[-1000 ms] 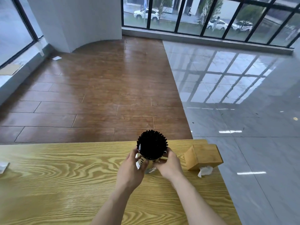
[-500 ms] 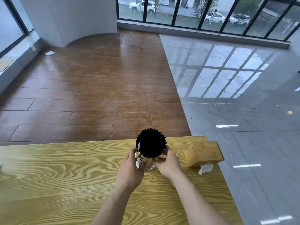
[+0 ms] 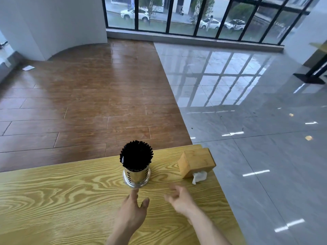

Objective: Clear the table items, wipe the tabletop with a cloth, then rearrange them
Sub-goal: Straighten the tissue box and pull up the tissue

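Observation:
A perforated steel holder [image 3: 136,176] packed with black chopsticks stands upright near the far edge of the yellow wood-grain table [image 3: 53,200]. To its right, at the table's far right corner, sits a wooden tissue box [image 3: 196,162] with a white tissue hanging from its front. My left hand [image 3: 133,212] is just short of the holder, fingers spread, holding nothing. My right hand [image 3: 181,200] hovers to the holder's right, in front of the tissue box, fingers loosely apart and empty.
Beyond the table's far edge lies brown wood flooring, with glossy grey tiles to the right. A black table base [image 3: 308,76] stands at the far right. Tall windows line the back wall. A scrap of paper [image 3: 28,68] lies on the floor far left.
Both hands have let go of the chopstick holder and pulled back towards me. The holder now stands alone on the table. The camera has turned slightly to the right.

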